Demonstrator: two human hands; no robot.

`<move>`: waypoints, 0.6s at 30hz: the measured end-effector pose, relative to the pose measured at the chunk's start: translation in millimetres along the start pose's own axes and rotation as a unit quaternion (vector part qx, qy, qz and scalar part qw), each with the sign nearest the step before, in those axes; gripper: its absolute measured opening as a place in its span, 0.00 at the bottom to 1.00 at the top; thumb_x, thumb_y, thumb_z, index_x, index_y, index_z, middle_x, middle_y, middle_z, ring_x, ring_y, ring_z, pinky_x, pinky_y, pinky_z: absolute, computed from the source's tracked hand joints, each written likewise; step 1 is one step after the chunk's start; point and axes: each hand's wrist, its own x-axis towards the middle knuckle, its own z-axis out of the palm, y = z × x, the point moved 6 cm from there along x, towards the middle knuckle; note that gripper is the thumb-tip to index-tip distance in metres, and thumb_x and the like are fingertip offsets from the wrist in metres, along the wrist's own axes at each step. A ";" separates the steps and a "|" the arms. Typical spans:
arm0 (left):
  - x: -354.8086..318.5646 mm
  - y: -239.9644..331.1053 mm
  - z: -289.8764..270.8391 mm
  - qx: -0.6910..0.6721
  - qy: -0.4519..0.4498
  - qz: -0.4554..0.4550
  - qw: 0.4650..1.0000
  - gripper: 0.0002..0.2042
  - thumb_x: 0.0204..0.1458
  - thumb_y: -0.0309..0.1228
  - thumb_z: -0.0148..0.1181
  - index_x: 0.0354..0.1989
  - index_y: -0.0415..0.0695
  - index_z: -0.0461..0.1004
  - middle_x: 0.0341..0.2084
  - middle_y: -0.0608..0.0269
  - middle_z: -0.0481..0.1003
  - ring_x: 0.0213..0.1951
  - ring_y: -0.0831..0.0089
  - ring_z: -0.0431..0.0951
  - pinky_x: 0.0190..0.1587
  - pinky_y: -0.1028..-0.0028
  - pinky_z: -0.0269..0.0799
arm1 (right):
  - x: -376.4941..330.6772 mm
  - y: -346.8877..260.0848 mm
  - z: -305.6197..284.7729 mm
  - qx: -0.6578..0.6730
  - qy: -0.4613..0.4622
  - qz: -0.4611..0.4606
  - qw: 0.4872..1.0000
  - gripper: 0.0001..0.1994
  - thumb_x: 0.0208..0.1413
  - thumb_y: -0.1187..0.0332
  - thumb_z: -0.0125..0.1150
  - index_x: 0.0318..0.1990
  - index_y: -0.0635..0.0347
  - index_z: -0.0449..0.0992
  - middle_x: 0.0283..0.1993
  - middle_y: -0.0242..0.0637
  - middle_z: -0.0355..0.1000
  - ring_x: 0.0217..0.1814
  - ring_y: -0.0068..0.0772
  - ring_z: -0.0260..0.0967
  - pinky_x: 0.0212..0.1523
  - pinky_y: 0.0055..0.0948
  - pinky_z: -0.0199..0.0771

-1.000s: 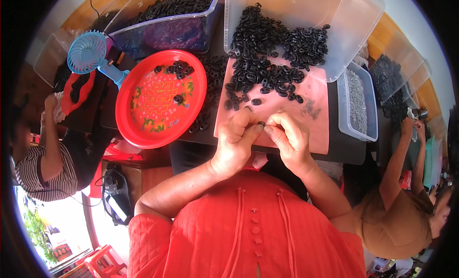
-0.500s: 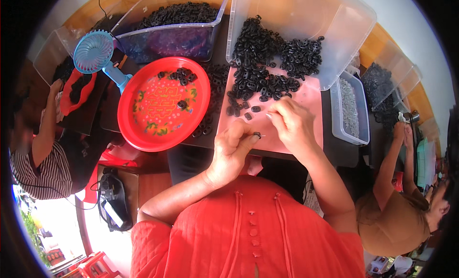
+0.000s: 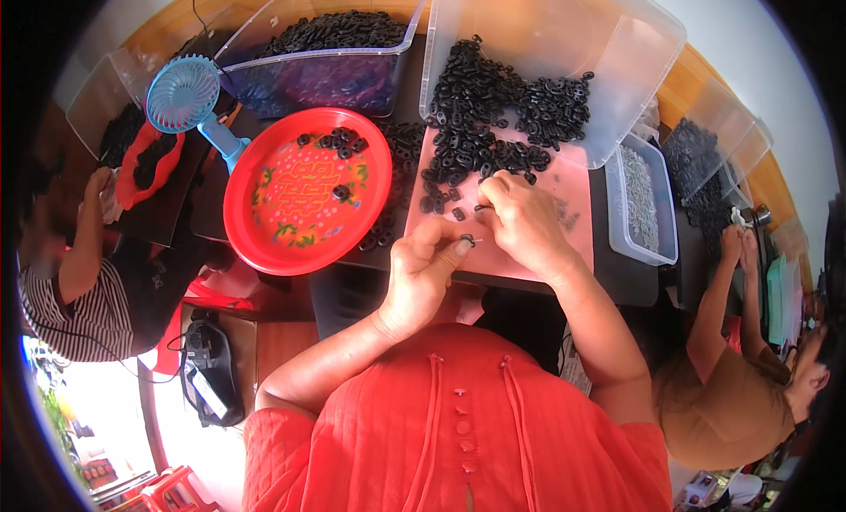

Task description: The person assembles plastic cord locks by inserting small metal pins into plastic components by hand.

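My left hand (image 3: 414, 270) is closed in a pinch on a small black plastic piece (image 3: 467, 240), from which a thin metal pin juts to the right. Just up and to the right, my right hand (image 3: 526, 223) has thumb and fingers pressed on another black oval piece (image 3: 482, 207), partly hidden by the fingertips. Both hands are over a pink mat (image 3: 577, 173). Beyond them lies a heap of black two-holed oval pieces (image 3: 471, 151), spilling from a clear bin tipped on its side (image 3: 564, 36). Small grey pins (image 3: 566, 214) are scattered beside my right hand.
At left is a red patterned tray (image 3: 233, 208) with several black pieces, and a blue handheld fan (image 3: 183, 93). Behind stands a clear tub (image 3: 326, 85) full of black pieces. A clear box (image 3: 648, 248) of metal pins sits at right. Two people work at either side.
My right hand has moved left and closed on a loose black piece near my left hand, uncovering grey pins on the mat. My left hand keeps its pinch. The view has shifted slightly.
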 end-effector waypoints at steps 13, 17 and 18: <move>36.0 8.6 8.5 -0.369 0.077 -0.097 0.921 0.06 0.62 0.28 0.51 0.40 0.38 0.70 0.35 0.52 0.76 0.36 0.68 0.78 0.42 0.72 0.74 | -16.6 -50.2 -31.7 0.349 0.051 -0.052 0.934 0.08 0.47 0.83 0.62 0.34 0.65 0.72 0.30 0.37 0.70 0.30 0.36 0.70 0.32 0.29 0.69; 31.8 15.3 18.1 -0.382 0.084 -0.108 0.914 0.07 0.62 0.29 0.52 0.40 0.38 0.69 0.35 0.52 0.76 0.35 0.67 0.78 0.40 0.70 0.75 | -20.4 -47.6 -23.9 0.416 0.071 0.040 0.906 0.08 0.48 0.80 0.65 0.34 0.65 0.72 0.32 0.35 0.73 0.30 0.27 0.70 0.32 0.26 0.70; 31.2 15.7 17.5 -0.380 0.092 -0.101 0.915 0.06 0.62 0.29 0.51 0.40 0.38 0.69 0.35 0.52 0.76 0.36 0.66 0.78 0.40 0.69 0.76 | -21.7 -49.3 -21.9 0.417 0.071 0.040 0.905 0.08 0.48 0.80 0.65 0.34 0.65 0.72 0.32 0.35 0.73 0.30 0.27 0.70 0.32 0.26 0.70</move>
